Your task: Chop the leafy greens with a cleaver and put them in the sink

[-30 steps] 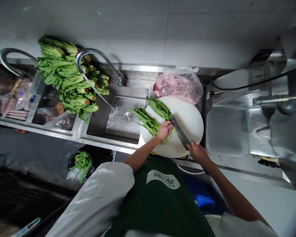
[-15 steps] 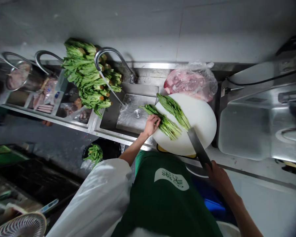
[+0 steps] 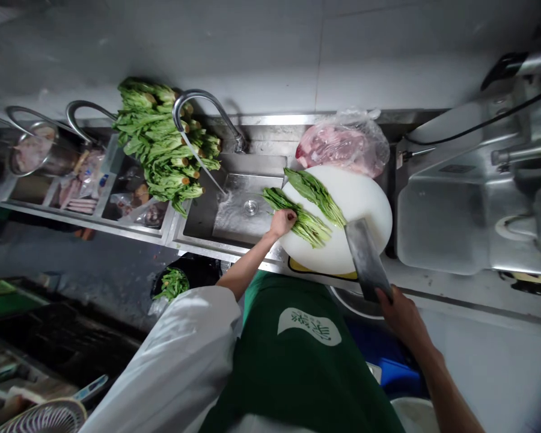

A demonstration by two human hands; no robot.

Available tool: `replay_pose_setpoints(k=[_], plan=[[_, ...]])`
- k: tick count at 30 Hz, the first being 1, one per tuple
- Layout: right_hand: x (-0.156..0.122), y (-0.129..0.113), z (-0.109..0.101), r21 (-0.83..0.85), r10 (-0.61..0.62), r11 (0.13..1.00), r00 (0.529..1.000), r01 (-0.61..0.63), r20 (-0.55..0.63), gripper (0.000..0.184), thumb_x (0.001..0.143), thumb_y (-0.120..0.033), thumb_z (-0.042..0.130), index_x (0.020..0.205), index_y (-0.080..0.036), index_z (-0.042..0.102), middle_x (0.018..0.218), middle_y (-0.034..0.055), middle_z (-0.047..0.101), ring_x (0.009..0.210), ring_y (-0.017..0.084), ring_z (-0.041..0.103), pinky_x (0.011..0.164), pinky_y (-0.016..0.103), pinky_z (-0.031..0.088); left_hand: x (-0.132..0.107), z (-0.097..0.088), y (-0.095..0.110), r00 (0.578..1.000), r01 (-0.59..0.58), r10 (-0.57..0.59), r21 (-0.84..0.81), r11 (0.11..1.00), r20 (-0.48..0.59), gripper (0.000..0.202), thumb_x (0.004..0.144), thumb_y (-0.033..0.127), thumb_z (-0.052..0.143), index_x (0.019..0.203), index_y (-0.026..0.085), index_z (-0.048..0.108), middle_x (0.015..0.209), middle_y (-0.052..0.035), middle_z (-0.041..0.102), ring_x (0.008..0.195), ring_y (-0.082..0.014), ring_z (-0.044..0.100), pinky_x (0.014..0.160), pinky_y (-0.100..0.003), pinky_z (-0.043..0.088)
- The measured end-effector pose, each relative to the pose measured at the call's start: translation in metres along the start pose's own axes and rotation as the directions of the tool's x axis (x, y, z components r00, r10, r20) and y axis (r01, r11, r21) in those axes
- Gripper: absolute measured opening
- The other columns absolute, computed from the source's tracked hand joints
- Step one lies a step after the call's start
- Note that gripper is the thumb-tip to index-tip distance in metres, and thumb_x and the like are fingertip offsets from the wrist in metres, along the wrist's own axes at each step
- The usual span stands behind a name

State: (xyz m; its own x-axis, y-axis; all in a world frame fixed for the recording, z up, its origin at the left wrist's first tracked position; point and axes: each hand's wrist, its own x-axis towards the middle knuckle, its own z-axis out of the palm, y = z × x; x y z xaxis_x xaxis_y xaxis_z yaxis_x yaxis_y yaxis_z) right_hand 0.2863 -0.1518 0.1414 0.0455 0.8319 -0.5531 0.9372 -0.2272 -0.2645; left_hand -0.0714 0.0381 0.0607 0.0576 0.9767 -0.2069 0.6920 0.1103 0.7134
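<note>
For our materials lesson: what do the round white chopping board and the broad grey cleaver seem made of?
Round white chopping board: probably matte plastic, being evenly white without visible grain. Broad grey cleaver: blade looks like dull metal, probably steel, given its patchy sheen.

PLACE: kitchen (commercial-looking) | steel sink (image 3: 237, 224) | arched faucet (image 3: 197, 94) | chopping board (image 3: 366, 191) | cleaver (image 3: 367, 260)

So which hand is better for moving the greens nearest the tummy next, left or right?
Probably the left hand: it's right at that bunch of greens and holds no tool. The right hand grips the cleaver.
</note>
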Motion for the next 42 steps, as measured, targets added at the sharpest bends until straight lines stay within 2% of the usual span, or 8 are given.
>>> replay_pose_setpoints(k=[6, 9, 13, 22, 31, 34, 38, 42], plan=[[-0.002, -0.030, 0.018, 0.092, -0.071, 0.993, 0.997, 0.071, -0.007, 0.032, 0.099, -0.044, 0.036, 0.090, -0.022, 0.058, 0.081, 0.0071, 0.069, 0.079, 0.023, 0.065, 0.069, 0.029, 0.039, -0.009, -0.012, 0.000, 0.999, -0.033, 0.034, -0.063, 0.997, 0.007, 0.015, 0.081, 0.007, 0.058, 0.084, 0.015, 0.071, 0.075, -0.0026, 0.069, 0.066, -0.0135, 0.062, 0.067, -0.024, 0.051], [-0.009, -0.037, 0.015, -0.006, 0.015, 1.000, 0.998, -0.016, -0.065, 0.034, 0.101, -0.043, 0.034, 0.097, -0.020, 0.060, 0.076, 0.0079, 0.068, 0.073, 0.023, 0.064, 0.065, 0.029, 0.036, -0.024, 0.000, 0.011, 0.974, -0.207, 0.218, 0.141, 0.968, -0.066, 0.021, 0.087, 0.010, 0.056, 0.098, 0.018, 0.072, 0.101, -0.0072, 0.066, 0.082, -0.0170, 0.063, 0.075, -0.029, 0.052], [-0.009, -0.042, 0.004, -0.095, 0.162, 0.979, 0.968, -0.183, -0.193, 0.040, 0.101, -0.041, 0.032, 0.110, -0.014, 0.060, 0.074, 0.0123, 0.067, 0.068, 0.026, 0.063, 0.063, 0.032, 0.034, -0.045, 0.029, 0.015, 0.880, -0.474, 0.462, 0.272, 0.837, 0.110, 0.015, 0.094, 0.023, 0.059, 0.091, 0.020, 0.073, 0.112, -0.0096, 0.058, 0.100, -0.0230, 0.057, 0.091, -0.037, 0.051], [0.057, -0.060, 0.025, 0.094, 0.207, 0.978, 0.886, -0.185, -0.414, 0.048, 0.098, -0.037, 0.043, 0.136, -0.009, 0.047, 0.113, 0.0219, 0.066, 0.102, 0.032, 0.061, 0.086, 0.037, 0.041, -0.071, 0.042, -0.023, 0.898, -0.440, 0.437, 0.121, 0.890, 0.050, 0.014, 0.097, 0.030, 0.057, 0.099, 0.023, 0.070, 0.114, -0.0077, 0.057, 0.104, -0.0203, 0.053, 0.096, -0.037, 0.050], [0.072, -0.076, 0.027, -0.102, 0.122, 0.979, 0.910, -0.175, -0.397, 0.042, 0.099, -0.034, 0.042, 0.128, -0.008, 0.058, 0.121, 0.0280, 0.061, 0.116, 0.038, 0.053, 0.090, 0.045, 0.043, -0.069, 0.049, -0.027, 0.899, -0.437, 0.438, 0.089, 0.895, 0.000, 0.012, 0.096, 0.031, 0.059, 0.102, 0.023, 0.066, 0.111, -0.0069, 0.059, 0.104, -0.0199, 0.056, 0.097, -0.037, 0.050], [0.077, -0.109, 0.019, -0.133, 0.044, 0.987, 0.942, -0.093, -0.331, 0.042, 0.102, -0.034, 0.035, 0.115, -0.010, 0.066, 0.121, 0.0256, 0.063, 0.112, 0.033, 0.058, 0.089, 0.041, 0.044, -0.071, 0.050, -0.029, 0.900, -0.434, 0.436, 0.077, 0.897, -0.002, 0.013, 0.097, 0.032, 0.058, 0.101, 0.024, 0.067, 0.112, -0.0070, 0.060, 0.105, -0.0197, 0.056, 0.097, -0.037, 0.050], [0.098, -0.165, 0.024, -0.064, -0.053, 0.997, 0.998, 0.050, -0.044, 0.044, 0.102, -0.045, 0.040, 0.111, -0.014, 0.070, 0.111, 0.0196, 0.071, 0.102, 0.026, 0.066, 0.088, 0.033, 0.044, -0.073, 0.052, -0.032, 0.905, -0.424, 0.425, 0.044, 0.905, -0.012, 0.014, 0.098, 0.031, 0.056, 0.102, 0.023, 0.067, 0.115, -0.0077, 0.059, 0.108, -0.0201, 0.055, 0.099, -0.038, 0.050], [0.112, -0.192, 0.036, -0.042, -0.051, 0.998, 0.998, 0.049, -0.046, 0.040, 0.101, -0.042, 0.045, 0.120, -0.013, 0.066, 0.112, 0.0191, 0.072, 0.105, 0.026, 0.067, 0.087, 0.032, 0.045, -0.073, 0.055, -0.034, 0.910, -0.414, 0.414, -0.013, 0.910, -0.010, 0.016, 0.098, 0.030, 0.054, 0.101, 0.022, 0.068, 0.116, -0.0086, 0.058, 0.109, -0.0208, 0.054, 0.100, -0.038, 0.049]])
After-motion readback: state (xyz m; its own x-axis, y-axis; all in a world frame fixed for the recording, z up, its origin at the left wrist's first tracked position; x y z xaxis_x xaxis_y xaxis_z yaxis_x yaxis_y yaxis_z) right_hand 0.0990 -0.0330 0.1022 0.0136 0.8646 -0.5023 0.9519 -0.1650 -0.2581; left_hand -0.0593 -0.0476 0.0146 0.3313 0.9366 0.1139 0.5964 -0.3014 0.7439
